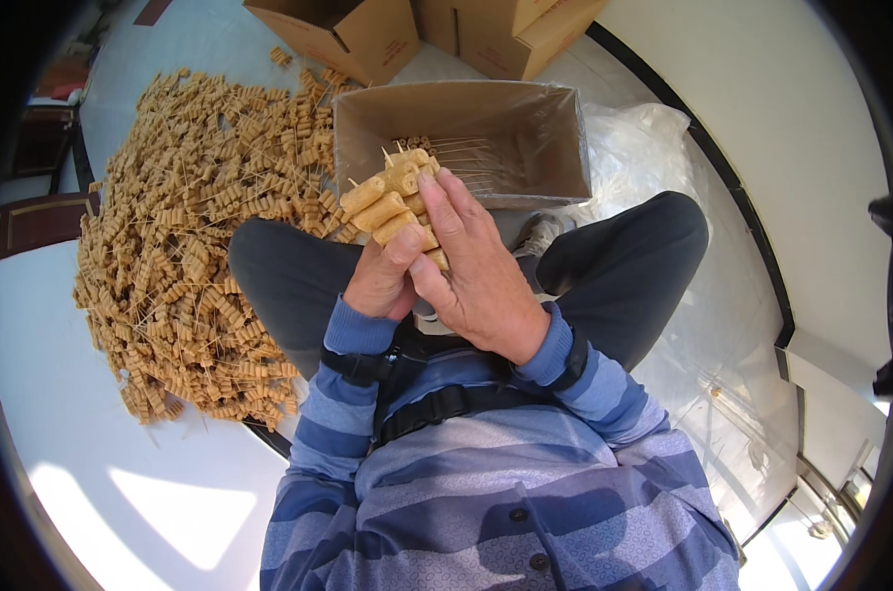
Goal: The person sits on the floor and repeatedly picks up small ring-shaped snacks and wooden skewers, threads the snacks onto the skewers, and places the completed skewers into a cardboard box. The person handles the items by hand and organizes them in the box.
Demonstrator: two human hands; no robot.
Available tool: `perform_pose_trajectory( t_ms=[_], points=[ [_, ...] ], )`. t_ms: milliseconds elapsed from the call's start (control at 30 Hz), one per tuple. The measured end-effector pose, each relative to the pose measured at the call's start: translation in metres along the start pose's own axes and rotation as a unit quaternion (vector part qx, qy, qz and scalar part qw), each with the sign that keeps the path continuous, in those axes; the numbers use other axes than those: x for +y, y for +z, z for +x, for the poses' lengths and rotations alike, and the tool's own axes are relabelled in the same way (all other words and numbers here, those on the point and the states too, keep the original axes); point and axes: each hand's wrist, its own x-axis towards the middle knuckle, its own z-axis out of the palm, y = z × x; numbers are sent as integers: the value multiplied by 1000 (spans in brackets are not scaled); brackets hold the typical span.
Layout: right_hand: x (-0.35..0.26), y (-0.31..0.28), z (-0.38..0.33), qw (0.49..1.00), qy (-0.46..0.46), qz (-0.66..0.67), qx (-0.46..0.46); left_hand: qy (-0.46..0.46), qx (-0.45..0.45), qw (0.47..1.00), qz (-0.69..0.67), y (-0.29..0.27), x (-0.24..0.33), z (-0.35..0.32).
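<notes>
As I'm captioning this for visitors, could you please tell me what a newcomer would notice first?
Likely the huge heap of golden-brown skewered rolls spread across the left. Next, the bundle of tan cylindrical rolls held between the left hand and right hand at centre, with an open brown cardboard box just beyond.

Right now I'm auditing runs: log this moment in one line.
left hand: holding skewered rolls | right hand: holding same skewered rolls | open carton: ahead, more skewers inside | skewer pile: left of open carton
</notes>
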Motion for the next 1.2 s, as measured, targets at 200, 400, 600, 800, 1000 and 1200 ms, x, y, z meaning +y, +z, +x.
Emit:
perform_pose_trajectory(
  t_ms=[200,400,600,800,1000,1200],
  points=[
    [6,9,-2,998,28,56,8,32,-10,997,-66,4,-7,4],
    [12,17,-5,991,42,118,35,58,19,996,-64,4,-5,7],
    [20,13,-9,988,41,147,22,5,-1,1000,-21,-3,-2,8],
    [31,5,-8,986,47,161,12,-36,6,999,27,-2,1,22],
    [39,-4,0,981,53,184,22,-63,7,992,114,7,16,43],
    [51,-17,0,982,87,167,20,-64,19,976,208,26,39,74]
  ],
)
